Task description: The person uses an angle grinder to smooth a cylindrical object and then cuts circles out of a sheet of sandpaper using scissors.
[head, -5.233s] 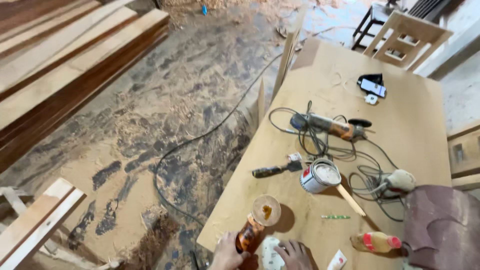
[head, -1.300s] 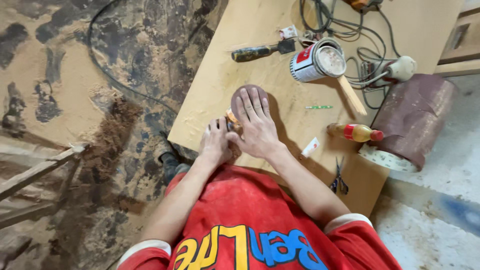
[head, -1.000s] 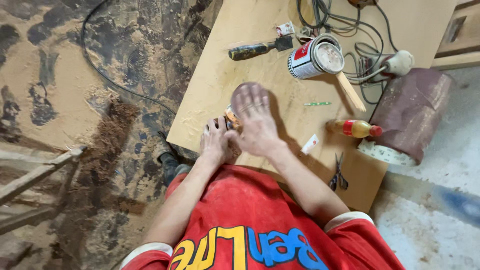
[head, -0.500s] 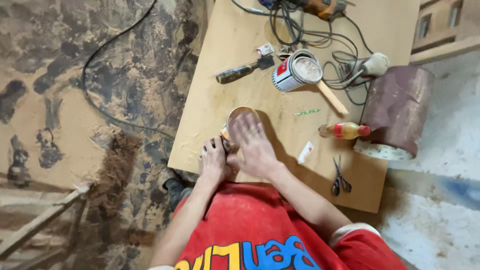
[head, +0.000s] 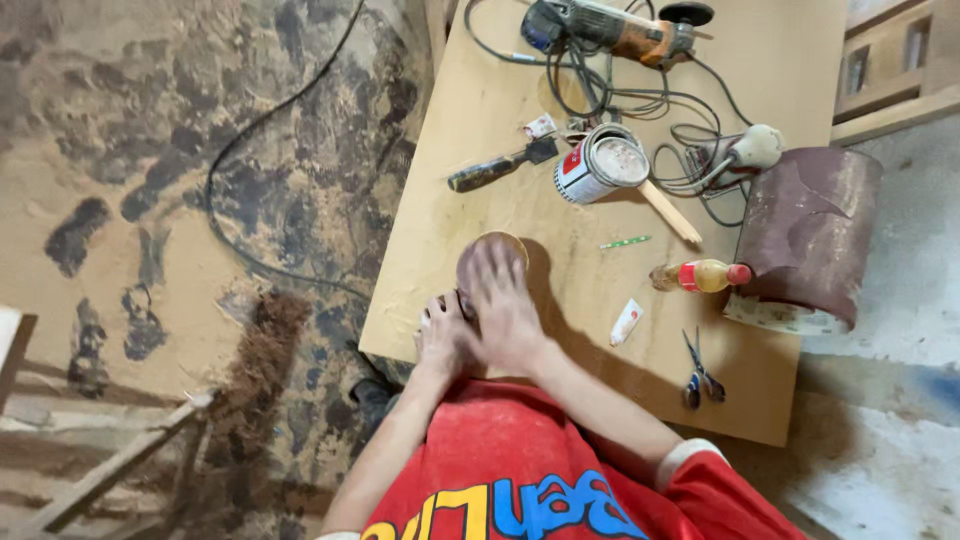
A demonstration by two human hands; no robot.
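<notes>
A round brown disc [head: 482, 256] with a tan rim lies near the front left corner of the plywood tabletop [head: 480, 90]. My right hand [head: 507, 305] lies flat on top of it with fingers spread, and it is blurred. My left hand [head: 444, 336] is curled at the disc's near edge, closed around a small orange-brown part that is mostly hidden under both hands. My red shirt fills the bottom of the view.
On the table are a black-handled scraper [head: 495, 168], an open can [head: 600, 165] with a wooden stick [head: 670, 212], an angle grinder [head: 610, 25] with tangled cables, a sandpaper roll [head: 810, 235], a small red-capped bottle [head: 700, 275], a white tube [head: 625, 322] and scissors [head: 698, 370]. A black cable [head: 260, 150] crosses the sawdust floor.
Both hands stay on the disc, the right hand shifting slightly over it. The view has tilted, so more of the far table with the grinder now shows.
</notes>
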